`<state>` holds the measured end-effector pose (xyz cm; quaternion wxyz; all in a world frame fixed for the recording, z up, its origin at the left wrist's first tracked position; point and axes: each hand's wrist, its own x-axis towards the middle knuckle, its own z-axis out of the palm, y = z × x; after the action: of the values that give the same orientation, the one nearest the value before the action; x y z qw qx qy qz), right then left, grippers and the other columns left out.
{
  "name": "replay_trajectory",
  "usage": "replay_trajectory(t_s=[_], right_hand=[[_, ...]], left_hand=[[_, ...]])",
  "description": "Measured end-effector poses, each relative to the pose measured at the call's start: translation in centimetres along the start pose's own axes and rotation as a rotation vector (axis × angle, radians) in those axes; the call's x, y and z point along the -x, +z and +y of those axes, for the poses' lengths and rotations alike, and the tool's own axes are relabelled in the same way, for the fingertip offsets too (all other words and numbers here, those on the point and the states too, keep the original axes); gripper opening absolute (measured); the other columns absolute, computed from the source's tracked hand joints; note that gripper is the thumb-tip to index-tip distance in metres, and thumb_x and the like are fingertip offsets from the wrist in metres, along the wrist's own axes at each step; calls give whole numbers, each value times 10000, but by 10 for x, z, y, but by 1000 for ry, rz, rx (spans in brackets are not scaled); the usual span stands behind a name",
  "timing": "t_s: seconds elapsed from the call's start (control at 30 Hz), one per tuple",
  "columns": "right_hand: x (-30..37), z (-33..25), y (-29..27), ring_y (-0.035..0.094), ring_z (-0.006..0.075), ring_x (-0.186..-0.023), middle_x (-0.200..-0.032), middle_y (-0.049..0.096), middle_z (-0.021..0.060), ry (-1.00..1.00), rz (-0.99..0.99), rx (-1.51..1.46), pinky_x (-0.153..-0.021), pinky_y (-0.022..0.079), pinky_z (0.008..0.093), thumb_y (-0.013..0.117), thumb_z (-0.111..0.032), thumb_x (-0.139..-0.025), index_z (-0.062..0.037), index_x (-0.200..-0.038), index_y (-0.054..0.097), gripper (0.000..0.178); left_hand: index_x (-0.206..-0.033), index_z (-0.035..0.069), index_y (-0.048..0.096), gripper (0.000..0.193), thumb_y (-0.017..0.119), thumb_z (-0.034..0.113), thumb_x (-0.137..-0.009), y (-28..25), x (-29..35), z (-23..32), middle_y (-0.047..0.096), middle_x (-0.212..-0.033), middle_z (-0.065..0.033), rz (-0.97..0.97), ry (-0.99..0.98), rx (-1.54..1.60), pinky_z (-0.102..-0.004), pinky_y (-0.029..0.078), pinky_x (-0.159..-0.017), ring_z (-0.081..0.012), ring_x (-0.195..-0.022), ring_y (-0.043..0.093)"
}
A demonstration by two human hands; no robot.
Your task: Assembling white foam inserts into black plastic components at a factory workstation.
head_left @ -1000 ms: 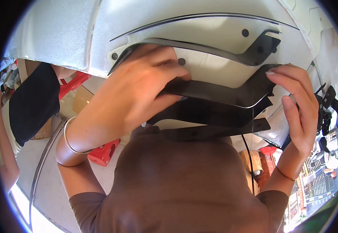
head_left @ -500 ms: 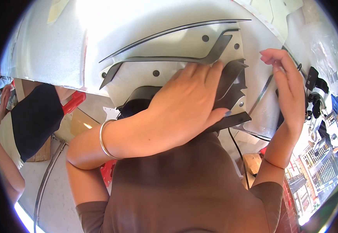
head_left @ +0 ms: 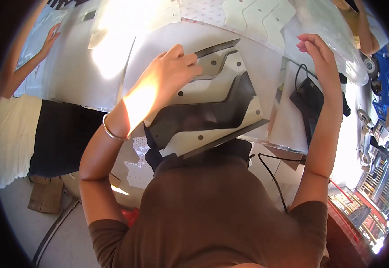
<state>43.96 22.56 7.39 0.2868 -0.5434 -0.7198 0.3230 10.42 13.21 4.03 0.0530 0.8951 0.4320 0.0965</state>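
Your left hand [head_left: 170, 71] has moved from the panel's [head_left: 203, 93] middle to its 11 o'clock, fingers curled, grip unclear; your right hand [head_left: 320, 56], at 2 o'clock, hangs loosely unfolded.

The left hand [head_left: 168, 69], flat on the wide dark strip [head_left: 190, 115] 0.5 s ago, is now raised over the upper left of the pale panel [head_left: 205, 91], its fingers curled, and bright sunlight falls across its wrist. The strip's middle, covered then, shows. The right hand [head_left: 323, 58], at the strip's right end 1 s ago, is now well apart from it. The view has shifted: a co-worker's hand [head_left: 49, 41] shows at upper left, and grooved pale sheets [head_left: 257, 17] appear at the top.
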Motion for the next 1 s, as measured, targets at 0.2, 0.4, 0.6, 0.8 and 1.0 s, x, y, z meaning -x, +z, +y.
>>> replay_trajectory(t_s=[0.2,0.4,0.6,0.8,1.0], right_hand=[[-1,-15,8,556,137,-850,-859,604,41,-74,-48,-51,-822,420,256,466,-169,-933,-17,-1004,597,213],[-43,0,4,488,121,-704,-721,544,43,-150,82,44,-687,397,252,499,-243,-926,-3,-775,512,283],[-124,-18,67,486,101,-673,-685,529,26,-175,-189,238,-632,404,261,573,-233,-885,-21,-780,516,243],[-180,-26,170,646,253,-820,-904,678,123,-299,-357,160,-735,495,350,588,-230,-804,-40,-964,646,256],[-184,-65,217,646,245,-855,-917,677,111,-127,-521,462,-738,499,370,606,-221,-790,-38,-943,642,241]], left_hand=[[-957,52,628,216,601,69,-743,-15,-27,-14,545,-782,-23,3,59,148,-343,460,-791,-228,-870,482],[-940,21,618,160,606,145,-840,-14,-18,-58,609,-886,-117,182,-98,549,-373,478,-727,-273,-798,577],[-963,40,601,277,592,297,-860,5,59,-220,625,-933,-144,395,-736,83,-394,500,-762,-282,-857,621],[-1104,114,569,418,651,400,-810,42,88,-290,561,-1123,-156,140,-1338,-304,-474,508,-797,-333,-961,594],[-989,64,610,183,561,185,-860,15,18,-256,610,-976,-125,504,-353,-182,-435,475,-788,-320,-929,582]])
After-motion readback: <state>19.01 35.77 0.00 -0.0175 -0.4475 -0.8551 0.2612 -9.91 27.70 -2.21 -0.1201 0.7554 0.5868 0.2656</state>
